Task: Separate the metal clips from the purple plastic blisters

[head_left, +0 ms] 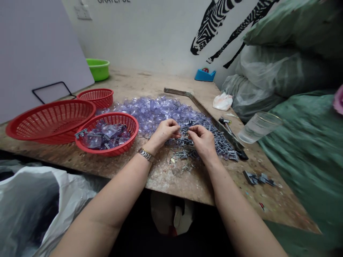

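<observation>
My left hand (167,131) and my right hand (202,141) face each other over the table, fingertips pinched a short way apart. Between them is a small grey plastic part (184,130), which both hands appear to grip by its ends; its details are too small to make out. Just behind lies a large heap of clear purplish plastic pieces (150,110). Beside and under my right hand spreads a pile of grey plastic parts (221,142). To the left, a red basket (107,151) holds a mix of clear pieces and grey parts.
Two more red baskets (50,121) stand at the left, near a green basin (100,69). A bent metal bar (199,105) borders the heap. At right are a drinking glass (258,126), a screwdriver-like tool (225,122), loose dark parts (258,178) and stacked green sacks (300,142).
</observation>
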### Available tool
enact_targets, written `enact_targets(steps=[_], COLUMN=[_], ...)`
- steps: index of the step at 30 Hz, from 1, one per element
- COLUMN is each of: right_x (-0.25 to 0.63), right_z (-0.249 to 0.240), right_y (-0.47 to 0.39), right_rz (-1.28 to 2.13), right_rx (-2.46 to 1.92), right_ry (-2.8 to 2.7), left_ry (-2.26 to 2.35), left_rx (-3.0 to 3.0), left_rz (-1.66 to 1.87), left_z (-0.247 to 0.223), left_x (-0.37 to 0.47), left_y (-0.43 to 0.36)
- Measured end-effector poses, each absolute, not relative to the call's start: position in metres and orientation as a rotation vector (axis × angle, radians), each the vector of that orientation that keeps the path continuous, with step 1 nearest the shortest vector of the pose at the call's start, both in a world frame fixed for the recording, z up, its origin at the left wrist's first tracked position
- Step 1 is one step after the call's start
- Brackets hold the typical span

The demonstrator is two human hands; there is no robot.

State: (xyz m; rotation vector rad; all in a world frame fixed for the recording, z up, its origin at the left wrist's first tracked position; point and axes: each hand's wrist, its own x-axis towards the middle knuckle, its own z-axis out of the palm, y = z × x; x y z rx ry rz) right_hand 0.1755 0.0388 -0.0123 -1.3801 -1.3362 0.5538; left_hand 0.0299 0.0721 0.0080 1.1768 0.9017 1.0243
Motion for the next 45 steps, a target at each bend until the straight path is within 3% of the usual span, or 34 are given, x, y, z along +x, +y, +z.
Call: enact_targets(steps=[45], right_x=[0.1711], right_z=[-0.0083], right_y=[0.0333], right_rz=[0.465], right_rx=[-1.361], right_ry=[-1.392], left_ry=[0.85], left_rx=[1.266], left_rz=[0.969], left_z=[0.0048], left_x=[0.0338], left_y=[0.0729])
